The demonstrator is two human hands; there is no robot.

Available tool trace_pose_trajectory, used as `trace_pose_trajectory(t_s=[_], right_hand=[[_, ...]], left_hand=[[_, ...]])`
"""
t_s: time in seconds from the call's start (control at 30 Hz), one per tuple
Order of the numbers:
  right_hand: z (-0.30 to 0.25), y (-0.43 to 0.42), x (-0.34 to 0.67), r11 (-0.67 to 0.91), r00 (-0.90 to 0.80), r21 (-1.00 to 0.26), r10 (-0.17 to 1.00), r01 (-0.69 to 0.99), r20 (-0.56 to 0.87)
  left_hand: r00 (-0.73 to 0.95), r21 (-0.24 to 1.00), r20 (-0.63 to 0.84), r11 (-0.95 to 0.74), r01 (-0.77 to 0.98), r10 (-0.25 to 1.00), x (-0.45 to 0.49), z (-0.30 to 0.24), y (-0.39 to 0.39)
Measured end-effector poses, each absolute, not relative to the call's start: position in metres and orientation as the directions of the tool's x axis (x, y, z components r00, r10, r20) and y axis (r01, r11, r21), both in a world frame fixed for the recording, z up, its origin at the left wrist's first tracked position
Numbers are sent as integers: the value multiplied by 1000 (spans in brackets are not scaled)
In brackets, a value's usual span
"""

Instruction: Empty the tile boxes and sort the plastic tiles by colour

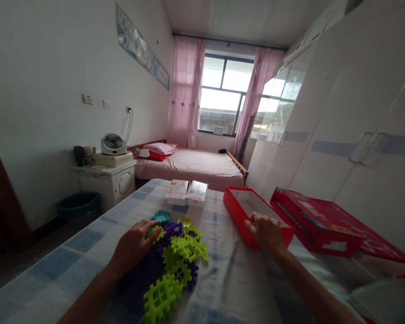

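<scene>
Spreading beneath the open red box (235, 220) is the table (234, 279); the box looks light and stiff, best held by its rim, where the right hand (265, 230) has its grip curled around the near end. Left of the box lies a heap of plastic pieces (186, 250), probably light, stiff and easiest pinched by their toothed edges; the left hand (135, 245) touches a yellow-green piece (158, 233), but whether its grip has closed I cannot tell.

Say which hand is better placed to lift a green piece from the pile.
Probably the left hand: it is at the green and purple pieces, while the right hand is on the open red box.
</scene>
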State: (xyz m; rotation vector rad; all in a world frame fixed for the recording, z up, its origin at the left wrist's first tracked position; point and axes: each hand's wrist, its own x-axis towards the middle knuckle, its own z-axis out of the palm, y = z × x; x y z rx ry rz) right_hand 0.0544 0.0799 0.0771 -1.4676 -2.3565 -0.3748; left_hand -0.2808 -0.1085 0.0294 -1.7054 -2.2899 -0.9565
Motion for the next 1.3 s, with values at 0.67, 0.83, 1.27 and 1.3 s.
trace_pose_trajectory(t_s=[0.67, 0.83, 1.27, 1.3], right_hand=[[88, 104, -56, 684, -680, 41, 714, 729, 166], [82, 105, -72, 705, -700, 35, 693, 708, 172], [76, 106, -98, 721, -711, 24, 677, 693, 192], [75, 105, -100, 720, -710, 23, 678, 694, 191]], left_hand=[[-370, 400, 528, 160, 902, 765, -287, 22, -106], [-371, 417, 533, 146, 897, 760, -284, 23, -105], [-382, 415, 520, 166, 895, 764, -283, 26, -105], [-382, 414, 519, 166, 895, 765, -283, 26, -105]])
